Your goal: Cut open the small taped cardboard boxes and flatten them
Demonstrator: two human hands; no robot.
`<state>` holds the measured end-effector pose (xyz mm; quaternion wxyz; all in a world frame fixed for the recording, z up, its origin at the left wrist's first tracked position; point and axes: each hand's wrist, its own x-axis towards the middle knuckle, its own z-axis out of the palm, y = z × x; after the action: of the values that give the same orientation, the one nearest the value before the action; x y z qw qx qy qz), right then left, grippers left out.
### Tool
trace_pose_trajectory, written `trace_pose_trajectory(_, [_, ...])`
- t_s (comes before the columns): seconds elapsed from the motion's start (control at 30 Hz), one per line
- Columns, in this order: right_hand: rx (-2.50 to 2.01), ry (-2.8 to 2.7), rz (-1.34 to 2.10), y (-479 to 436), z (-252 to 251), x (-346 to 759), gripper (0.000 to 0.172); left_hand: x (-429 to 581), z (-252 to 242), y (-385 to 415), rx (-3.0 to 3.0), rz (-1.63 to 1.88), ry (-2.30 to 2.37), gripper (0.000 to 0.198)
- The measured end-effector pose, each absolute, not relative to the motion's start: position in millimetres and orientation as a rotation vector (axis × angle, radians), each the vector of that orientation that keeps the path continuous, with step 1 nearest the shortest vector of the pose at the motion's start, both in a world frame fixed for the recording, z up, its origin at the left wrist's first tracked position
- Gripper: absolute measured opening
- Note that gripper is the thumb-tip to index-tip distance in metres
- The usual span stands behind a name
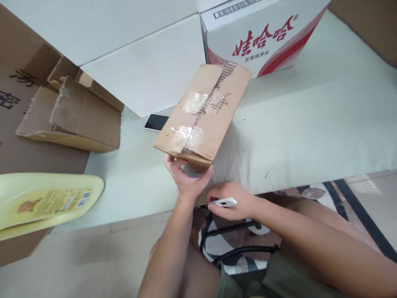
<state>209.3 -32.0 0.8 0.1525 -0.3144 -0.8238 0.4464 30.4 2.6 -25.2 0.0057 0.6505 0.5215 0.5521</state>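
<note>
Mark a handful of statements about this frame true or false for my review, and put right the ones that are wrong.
1. The left hand grips the near end of a taped cardboard box. True.
2. The right hand is empty. False: it holds a small white tool.
3. The white carton with red lettering lies in the person's lap. False: it stands on the table, beyond the taped cardboard box.
4. A dark-screened device is partly hidden by the taped cardboard box. True.
5. The yellow container is at the right edge of the picture. False: it is at the left edge.
</note>
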Motion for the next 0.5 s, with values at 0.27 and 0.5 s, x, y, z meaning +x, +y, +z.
trace_pose_trajectory(0.27, [-0.921, -2.426, 1.254, -32.5, 1.8, 208.3, 0.018, 27.7, -29.2, 4.3, 1.868, 1.628, 1.746, 0.075])
trace_pose_trajectory(0.5, [-0.9, -2.476, 1.21, -33.9, 2.1, 208.3, 0.019, 28.0, -27.9, 7.1, 1.837, 1.608, 1.717, 0.074])
